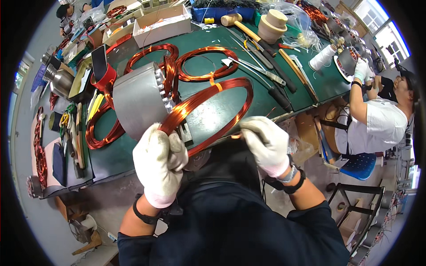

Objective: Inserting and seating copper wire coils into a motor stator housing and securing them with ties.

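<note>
A coil of copper wire (191, 106), bound at the top with an orange tie (216, 84), hangs tilted in front of me above the table edge. My left hand (160, 162), in a white glove, is closed around its left side. My right hand (266, 144), gloved too, pinches a short orange tie (235, 136) beside the coil's lower right side; the fingertips partly hide it. Behind the coil lies a grey metal stator core (138, 98) on its side, with copper windings and white insulation at its slotted end.
More copper coils (207, 64) lie on the green table (213, 37). Scissors (257, 71), a mallet (248, 31), long-handled tools and a white thread spool (323, 57) fill the right. A box (162, 26) stands at the back. A co-worker (377, 115) sits at right.
</note>
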`<state>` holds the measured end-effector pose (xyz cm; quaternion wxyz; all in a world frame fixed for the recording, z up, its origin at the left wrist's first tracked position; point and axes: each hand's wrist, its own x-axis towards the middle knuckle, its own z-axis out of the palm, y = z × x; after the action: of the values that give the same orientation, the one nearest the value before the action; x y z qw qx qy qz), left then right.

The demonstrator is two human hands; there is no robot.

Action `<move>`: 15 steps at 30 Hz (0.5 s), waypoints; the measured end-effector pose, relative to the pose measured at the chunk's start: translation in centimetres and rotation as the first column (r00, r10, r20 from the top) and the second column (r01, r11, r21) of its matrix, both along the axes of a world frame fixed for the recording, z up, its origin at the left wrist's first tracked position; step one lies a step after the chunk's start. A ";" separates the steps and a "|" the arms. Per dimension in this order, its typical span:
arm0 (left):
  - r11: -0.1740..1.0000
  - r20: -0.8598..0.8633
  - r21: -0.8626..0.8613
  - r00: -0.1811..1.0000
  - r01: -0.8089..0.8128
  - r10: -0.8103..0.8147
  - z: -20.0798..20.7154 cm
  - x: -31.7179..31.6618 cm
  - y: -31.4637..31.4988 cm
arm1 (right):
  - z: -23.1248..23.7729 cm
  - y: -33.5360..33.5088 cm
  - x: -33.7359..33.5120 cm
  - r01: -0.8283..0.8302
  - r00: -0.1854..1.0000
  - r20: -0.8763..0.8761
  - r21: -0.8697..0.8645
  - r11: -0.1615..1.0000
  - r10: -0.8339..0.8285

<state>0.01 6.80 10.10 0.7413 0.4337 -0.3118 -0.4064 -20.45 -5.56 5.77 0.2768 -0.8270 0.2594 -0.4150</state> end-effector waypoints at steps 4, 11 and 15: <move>0.997 -0.140 -0.017 0.988 -0.070 0.067 0.2 0.0 0.2 | 0.2 -0.5 -6.3 0.297 0.955 -0.047 0.184 0.937 -0.294; 0.996 -0.126 -0.066 0.990 -0.064 0.056 0.3 1.3 0.0 | -5.9 -9.8 -23.2 0.585 0.751 -0.310 -0.094 0.805 -0.582; 0.993 -0.087 -0.111 0.996 0.026 -0.036 0.3 2.0 -0.1 | -4.8 -10.1 -24.2 0.651 0.385 -0.589 -0.371 0.662 -0.710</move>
<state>2.05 6.67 10.40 0.7707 0.3688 -0.3073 -0.4189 -44.68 -15.70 0.97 -0.0691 -0.7472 0.6415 -0.1593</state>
